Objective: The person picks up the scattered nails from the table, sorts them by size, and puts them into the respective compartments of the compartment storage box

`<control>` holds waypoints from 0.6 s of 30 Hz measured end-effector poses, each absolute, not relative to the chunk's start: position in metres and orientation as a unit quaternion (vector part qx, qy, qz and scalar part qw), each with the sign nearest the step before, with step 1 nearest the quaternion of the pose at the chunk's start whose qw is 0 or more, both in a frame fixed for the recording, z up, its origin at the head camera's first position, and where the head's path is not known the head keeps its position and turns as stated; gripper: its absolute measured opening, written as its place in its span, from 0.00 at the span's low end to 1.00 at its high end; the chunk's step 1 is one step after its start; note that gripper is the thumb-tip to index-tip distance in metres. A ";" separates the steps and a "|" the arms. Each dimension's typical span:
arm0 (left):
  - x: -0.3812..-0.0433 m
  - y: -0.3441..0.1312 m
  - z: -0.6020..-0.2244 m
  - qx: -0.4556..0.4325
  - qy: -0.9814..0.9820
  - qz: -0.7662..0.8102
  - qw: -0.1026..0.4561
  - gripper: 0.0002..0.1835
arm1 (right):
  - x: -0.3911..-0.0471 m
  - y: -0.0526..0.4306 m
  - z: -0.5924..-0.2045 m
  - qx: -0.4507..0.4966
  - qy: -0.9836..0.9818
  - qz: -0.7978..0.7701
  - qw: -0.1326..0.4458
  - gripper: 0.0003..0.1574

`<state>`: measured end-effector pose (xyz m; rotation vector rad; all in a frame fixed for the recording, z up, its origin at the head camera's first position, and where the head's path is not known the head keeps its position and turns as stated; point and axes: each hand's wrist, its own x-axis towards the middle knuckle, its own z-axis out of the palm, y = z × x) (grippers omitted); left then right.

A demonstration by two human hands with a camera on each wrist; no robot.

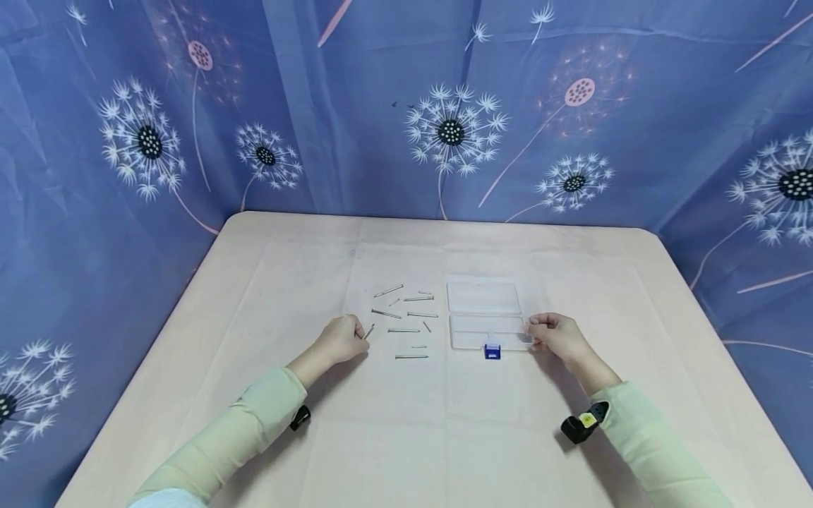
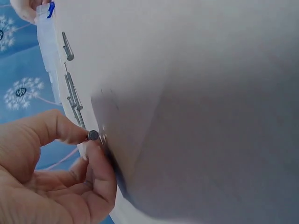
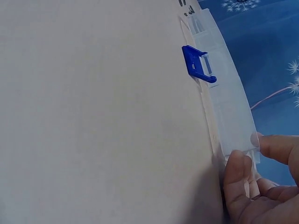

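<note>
Between its thumb and fingertips, my left hand (image 1: 344,339) pinches a nail (image 2: 93,135), whose round head faces the left wrist camera. Several loose nails (image 1: 411,357), long and short, lie on the table just to the right of that hand. A clear plastic box (image 1: 468,340) sits flat with its lid (image 1: 483,296) folded back behind it. Blue latch (image 3: 190,60) hangs from the box's front side. At the box's right end, my right hand (image 1: 559,339) grips the wall, thumb on one side and fingers on the other.
A pale cloth covers the table (image 1: 394,437), whose far corners are rounded. Blue curtains (image 1: 368,127) with dandelion prints stand close behind and along both sides. Each wrist carries a black camera (image 1: 581,427).
</note>
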<state>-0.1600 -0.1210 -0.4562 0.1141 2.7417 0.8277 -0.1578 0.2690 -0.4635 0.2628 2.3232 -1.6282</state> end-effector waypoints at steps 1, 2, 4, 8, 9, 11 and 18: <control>-0.160 -0.122 -0.457 0.045 0.945 0.292 0.138 0.04 | -0.158 0.270 -0.464 0.089 0.807 -0.566 0.144 0.25; -0.161 -0.124 -0.457 0.050 0.943 0.300 0.139 0.04 | -0.158 0.270 -0.464 0.088 0.807 -0.566 0.142 0.25; -0.161 -0.126 -0.457 0.062 0.935 0.319 0.144 0.04 | -0.158 0.270 -0.465 0.083 0.807 -0.568 0.138 0.26; -0.161 -0.128 -0.456 0.085 0.919 0.352 0.155 0.05 | -0.158 0.271 -0.465 0.077 0.806 -0.572 0.131 0.26; -0.161 -0.128 -0.456 0.090 0.916 0.357 0.157 0.05 | -0.158 0.270 -0.466 0.076 0.806 -0.573 0.129 0.26; -0.161 -0.128 -0.455 0.095 0.913 0.363 0.162 0.04 | -0.157 0.270 -0.466 0.075 0.806 -0.572 0.129 0.26; -0.162 -0.127 -0.454 0.095 0.904 0.379 0.171 0.03 | -0.155 0.268 -0.467 0.085 0.804 -0.574 0.129 0.27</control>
